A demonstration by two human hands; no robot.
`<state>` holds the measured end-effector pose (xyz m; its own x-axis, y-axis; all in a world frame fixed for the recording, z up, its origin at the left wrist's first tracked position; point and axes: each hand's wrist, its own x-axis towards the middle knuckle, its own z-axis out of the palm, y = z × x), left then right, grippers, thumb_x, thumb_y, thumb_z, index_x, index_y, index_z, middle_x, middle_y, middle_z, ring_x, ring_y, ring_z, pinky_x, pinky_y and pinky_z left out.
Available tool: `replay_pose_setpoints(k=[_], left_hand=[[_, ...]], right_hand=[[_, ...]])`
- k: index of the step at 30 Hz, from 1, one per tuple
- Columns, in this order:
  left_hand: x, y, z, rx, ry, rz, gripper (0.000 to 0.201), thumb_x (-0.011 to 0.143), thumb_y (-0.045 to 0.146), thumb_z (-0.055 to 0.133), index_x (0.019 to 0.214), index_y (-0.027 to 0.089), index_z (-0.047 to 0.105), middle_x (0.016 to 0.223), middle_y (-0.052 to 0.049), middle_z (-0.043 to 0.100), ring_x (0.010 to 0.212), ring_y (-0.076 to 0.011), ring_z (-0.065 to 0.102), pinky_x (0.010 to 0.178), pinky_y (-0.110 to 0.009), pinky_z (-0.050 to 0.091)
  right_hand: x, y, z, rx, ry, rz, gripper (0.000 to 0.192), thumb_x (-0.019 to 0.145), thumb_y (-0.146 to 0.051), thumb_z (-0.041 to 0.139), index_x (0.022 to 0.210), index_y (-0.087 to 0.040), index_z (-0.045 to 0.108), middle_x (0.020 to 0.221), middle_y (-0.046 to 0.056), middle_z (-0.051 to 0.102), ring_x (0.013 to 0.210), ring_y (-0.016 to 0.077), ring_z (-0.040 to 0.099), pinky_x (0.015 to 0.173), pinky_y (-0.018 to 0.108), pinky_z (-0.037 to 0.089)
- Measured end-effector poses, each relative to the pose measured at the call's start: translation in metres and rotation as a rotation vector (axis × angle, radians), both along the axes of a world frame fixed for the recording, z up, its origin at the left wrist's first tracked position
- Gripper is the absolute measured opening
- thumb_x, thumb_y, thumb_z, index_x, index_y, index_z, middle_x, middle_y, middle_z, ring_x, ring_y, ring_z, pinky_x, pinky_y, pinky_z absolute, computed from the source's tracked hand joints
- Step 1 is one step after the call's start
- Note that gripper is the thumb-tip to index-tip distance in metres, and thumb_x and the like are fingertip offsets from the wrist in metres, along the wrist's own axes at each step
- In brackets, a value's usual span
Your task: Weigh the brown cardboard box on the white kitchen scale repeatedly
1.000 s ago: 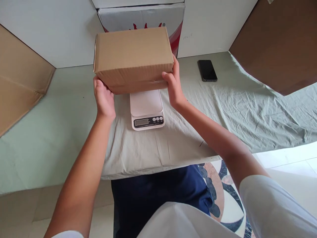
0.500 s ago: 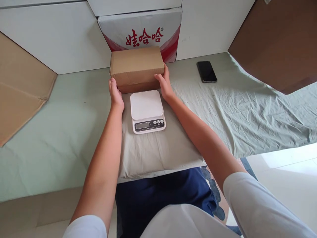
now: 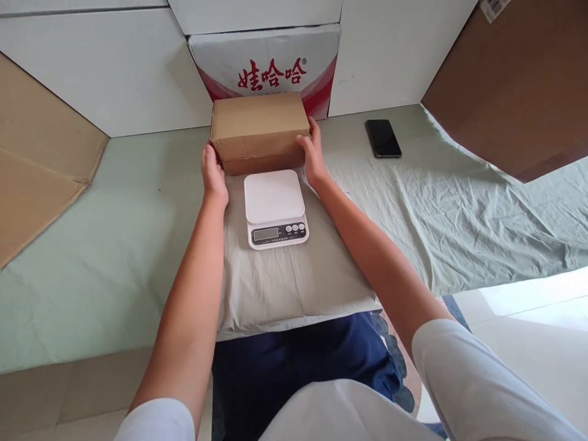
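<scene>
A closed brown cardboard box (image 3: 260,125) rests on the cloth, just behind a white kitchen scale (image 3: 274,197). The scale's bare platform faces up, and its small display and buttons are toward me. Alongside the box's front left corner is my left hand (image 3: 214,174), its visible fingers fairly straight; whether it still touches the cardboard I cannot tell. My right hand (image 3: 315,156) is at the right end, thumb over the front corner and fingers along the side.
A white-and-red carton (image 3: 275,49) stands behind the box, between white panels (image 3: 381,55). A black phone (image 3: 383,138) lies to the right. Large cardboard pieces rise at the left (image 3: 41,153) and right (image 3: 519,92). Green cloth (image 3: 151,245) covers the table.
My left hand has drawn slightly away from the box's corner, and my right thumb has slid a little outward. The view has shifted slightly; box and scale look nearly unmoved.
</scene>
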<state>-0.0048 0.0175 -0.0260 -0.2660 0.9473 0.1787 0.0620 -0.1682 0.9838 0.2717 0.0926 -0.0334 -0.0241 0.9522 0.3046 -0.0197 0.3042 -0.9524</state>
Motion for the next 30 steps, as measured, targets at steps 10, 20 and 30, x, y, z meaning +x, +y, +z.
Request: replay_pose_setpoints(k=[10, 20, 30], left_hand=[[-0.078, -0.031, 0.019, -0.039, -0.072, 0.193, 0.094, 0.106, 0.074, -0.012, 0.181, 0.019, -0.004, 0.198, -0.003, 0.002, 0.183, -0.0234, -0.008, 0.148, -0.052, 0.001], [-0.058, -0.025, 0.015, -0.004, -0.030, 0.157, 0.133, 0.084, 0.102, -0.014, 0.182, 0.016, 0.009, 0.197, -0.009, 0.010, 0.184, -0.0297, 0.001, 0.147, -0.051, 0.009], [-0.020, -0.026, 0.026, -0.018, -0.075, 0.049, 0.106, 0.107, 0.085, 0.000, 0.182, 0.010, 0.012, 0.196, -0.011, 0.018, 0.182, -0.0189, 0.017, 0.147, -0.040, 0.016]], right_hand=[[0.110, 0.038, -0.004, -0.156, 0.214, -0.271, 0.088, 0.086, -0.088, 0.036, 0.154, -0.035, 0.054, 0.178, 0.006, 0.043, 0.175, 0.0335, 0.040, 0.143, 0.071, 0.029], [0.087, 0.025, -0.002, -0.185, 0.189, -0.214, 0.063, 0.082, -0.078, 0.053, 0.126, -0.034, 0.061, 0.157, 0.007, 0.060, 0.162, 0.0351, 0.055, 0.136, 0.068, 0.039], [0.050, 0.004, 0.012, -0.219, 0.132, -0.018, 0.074, 0.075, -0.089, 0.061, 0.127, -0.036, 0.062, 0.157, 0.006, 0.066, 0.156, 0.0339, 0.060, 0.137, 0.063, 0.044]])
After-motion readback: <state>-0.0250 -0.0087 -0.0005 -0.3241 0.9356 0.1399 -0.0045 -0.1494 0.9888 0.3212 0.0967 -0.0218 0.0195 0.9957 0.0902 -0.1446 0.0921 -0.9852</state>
